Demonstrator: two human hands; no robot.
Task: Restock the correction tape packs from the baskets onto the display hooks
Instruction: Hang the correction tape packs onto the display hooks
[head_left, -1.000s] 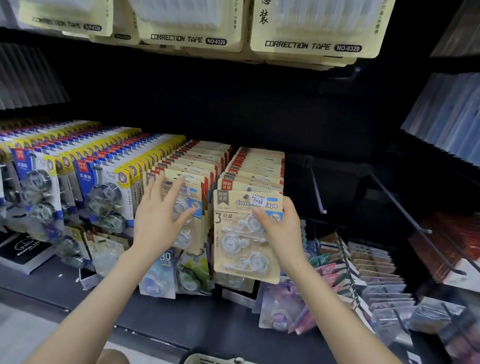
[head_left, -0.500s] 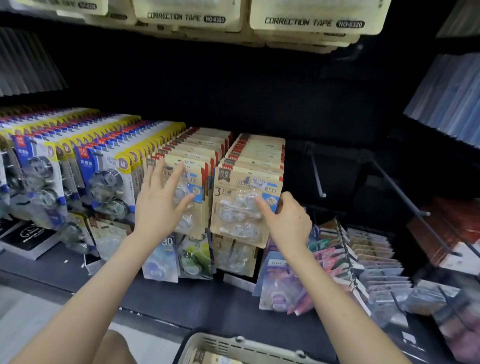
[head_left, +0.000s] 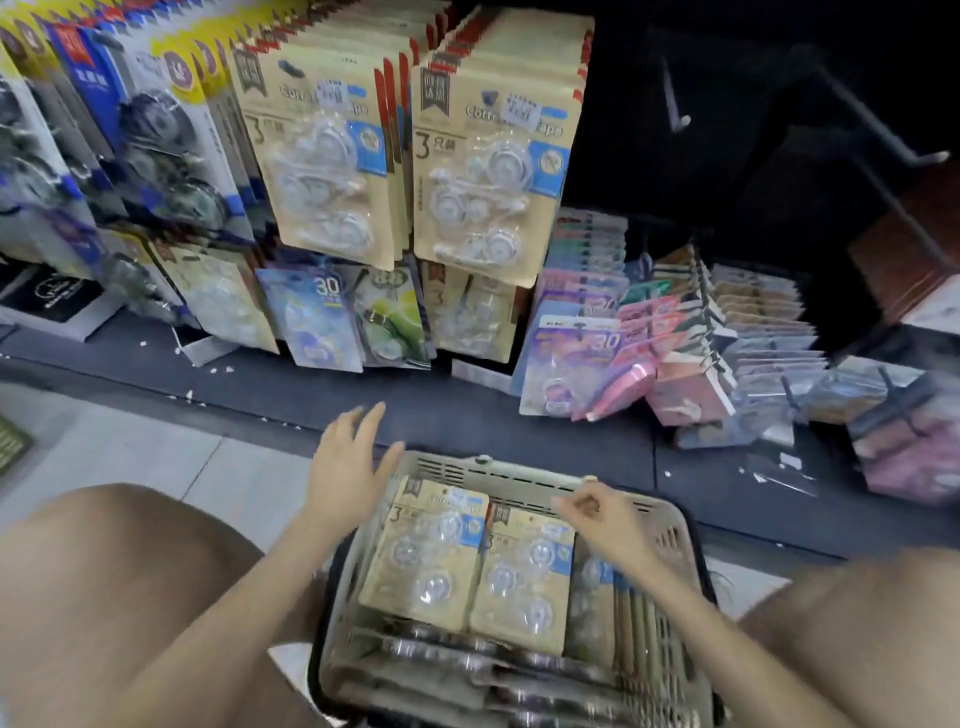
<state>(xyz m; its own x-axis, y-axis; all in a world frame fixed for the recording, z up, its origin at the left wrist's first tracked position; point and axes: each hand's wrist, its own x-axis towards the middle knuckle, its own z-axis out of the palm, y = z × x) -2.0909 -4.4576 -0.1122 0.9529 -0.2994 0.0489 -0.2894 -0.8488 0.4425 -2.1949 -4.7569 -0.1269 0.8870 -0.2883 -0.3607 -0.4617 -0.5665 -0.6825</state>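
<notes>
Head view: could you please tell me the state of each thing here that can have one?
basket: stocked with packs.
top basket packs: lying flat, face up.
left hand: open, fingers spread, over the far rim.
right hand: fingers curled, holding nothing, above the packs.
beige hook rows: hanging, tightly packed.
right-side hooks: bare.
</notes>
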